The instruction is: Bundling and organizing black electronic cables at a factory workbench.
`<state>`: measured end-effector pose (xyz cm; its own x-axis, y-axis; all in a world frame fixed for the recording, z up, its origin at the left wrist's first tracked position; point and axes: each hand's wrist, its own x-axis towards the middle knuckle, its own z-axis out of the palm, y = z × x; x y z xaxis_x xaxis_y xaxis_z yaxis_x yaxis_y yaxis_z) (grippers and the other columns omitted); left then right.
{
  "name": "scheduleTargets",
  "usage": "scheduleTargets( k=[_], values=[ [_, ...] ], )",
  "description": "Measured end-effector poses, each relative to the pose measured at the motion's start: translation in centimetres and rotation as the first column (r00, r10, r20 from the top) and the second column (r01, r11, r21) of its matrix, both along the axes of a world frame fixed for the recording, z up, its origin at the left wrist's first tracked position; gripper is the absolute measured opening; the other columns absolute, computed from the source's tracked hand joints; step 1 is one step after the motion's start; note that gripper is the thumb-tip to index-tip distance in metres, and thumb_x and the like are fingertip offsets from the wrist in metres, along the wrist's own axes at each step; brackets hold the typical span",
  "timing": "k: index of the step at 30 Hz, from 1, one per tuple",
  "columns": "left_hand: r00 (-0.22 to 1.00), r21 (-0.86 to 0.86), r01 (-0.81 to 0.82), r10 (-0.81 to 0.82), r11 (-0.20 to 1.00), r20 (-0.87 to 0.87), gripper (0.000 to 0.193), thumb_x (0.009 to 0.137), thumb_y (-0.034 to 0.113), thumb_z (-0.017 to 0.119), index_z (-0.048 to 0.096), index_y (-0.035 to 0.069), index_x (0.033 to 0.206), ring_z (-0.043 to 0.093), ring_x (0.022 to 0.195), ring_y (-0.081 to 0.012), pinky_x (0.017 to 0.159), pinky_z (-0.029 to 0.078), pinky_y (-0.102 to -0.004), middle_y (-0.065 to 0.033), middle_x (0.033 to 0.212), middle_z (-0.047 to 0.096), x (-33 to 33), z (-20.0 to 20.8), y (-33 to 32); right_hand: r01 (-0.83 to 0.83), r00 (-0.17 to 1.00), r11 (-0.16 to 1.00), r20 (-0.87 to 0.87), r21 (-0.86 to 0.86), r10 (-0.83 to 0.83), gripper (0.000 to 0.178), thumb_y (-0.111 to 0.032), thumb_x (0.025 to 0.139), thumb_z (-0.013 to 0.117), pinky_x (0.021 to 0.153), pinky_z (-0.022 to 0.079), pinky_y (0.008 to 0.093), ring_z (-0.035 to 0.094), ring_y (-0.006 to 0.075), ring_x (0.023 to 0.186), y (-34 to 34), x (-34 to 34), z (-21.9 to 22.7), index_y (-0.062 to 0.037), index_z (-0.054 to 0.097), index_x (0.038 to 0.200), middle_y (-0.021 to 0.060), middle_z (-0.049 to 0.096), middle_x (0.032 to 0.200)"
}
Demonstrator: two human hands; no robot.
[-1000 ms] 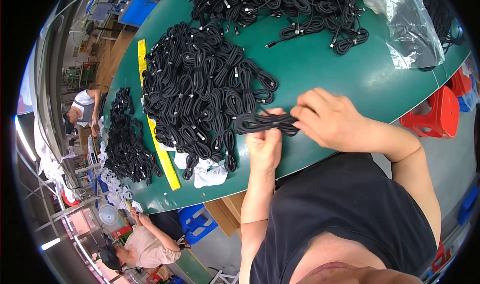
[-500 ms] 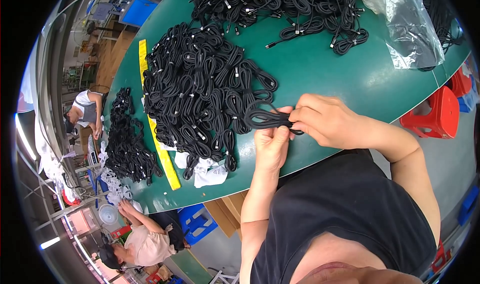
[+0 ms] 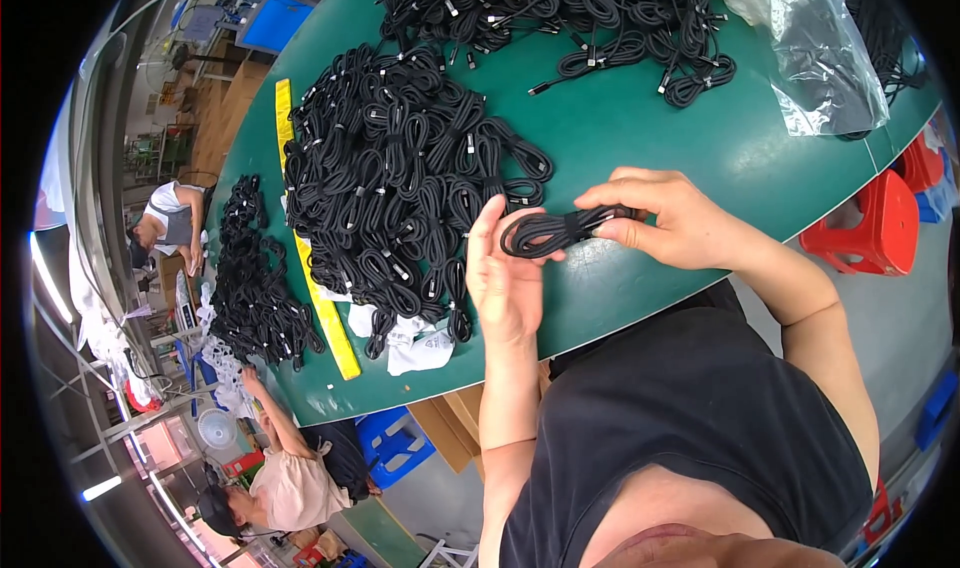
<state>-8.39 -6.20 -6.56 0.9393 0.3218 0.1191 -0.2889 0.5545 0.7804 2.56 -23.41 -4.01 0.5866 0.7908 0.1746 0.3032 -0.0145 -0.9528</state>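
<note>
A coiled black cable (image 3: pixel 548 234), gathered at its middle by a dark band, hangs over the near edge of the green table (image 3: pixel 640 148). My right hand (image 3: pixel 668 220) pinches its right end between thumb and fingers. At the looped left end, my left hand (image 3: pixel 508 286) is open, its fingers stretched out, some of them behind the loops. Whether those fingers press on the cable is hard to see. Just left of my left hand lies a large heap of similar coiled cables (image 3: pixel 400 158).
More cables (image 3: pixel 560 8) lie at the far side, beside a clear plastic bag (image 3: pixel 820 58). A yellow strip (image 3: pixel 318 258) separates the heap from a smaller cable pile (image 3: pixel 255 278). White pouches (image 3: pixel 415 348) sit near the edge. Red stools (image 3: pixel 870 223) stand right; two people work left.
My left hand has let go of the cable's middle and opened, shifting left. My right hand has moved slightly right, now holding the end. The coil's band now shows.
</note>
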Motion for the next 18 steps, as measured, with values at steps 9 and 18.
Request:
scheduleTargets(
  k=[9,18],
  values=[
    [0.981,-0.055,-0.019,0.008,0.998,-0.192,0.029,0.092,0.014,0.044,0.055,-0.009,0.105,0.059,0.083,-0.0231,0.065,0.052,-0.0347,-0.0164,0.102,0.058,0.3,1.5,-0.7,0.158,0.987,0.980,-0.013,0.121,-0.157,0.012,-0.007,0.086,0.054,0.060,0.042,0.0244,0.050,0.0120,0.071,1.3,-0.8,-0.6,0.0001,0.056,0.096,0.0055,0.052,0.083],
    [0.947,0.239,0.026,0.053,0.971,-0.317,0.019,0.088,0.007,0.051,0.060,-0.007,0.097,0.060,0.073,-0.0181,0.058,0.054,-0.0286,-0.0137,0.095,0.059,-0.2,0.0,-1.1,0.149,0.988,0.964,-0.061,0.220,-0.138,0.011,-0.007,0.088,0.050,0.068,0.046,0.0234,0.056,0.0135,0.078,2.0,-1.1,-1.6,0.0020,0.055,0.093,0.0094,0.055,0.091]
  ],
)
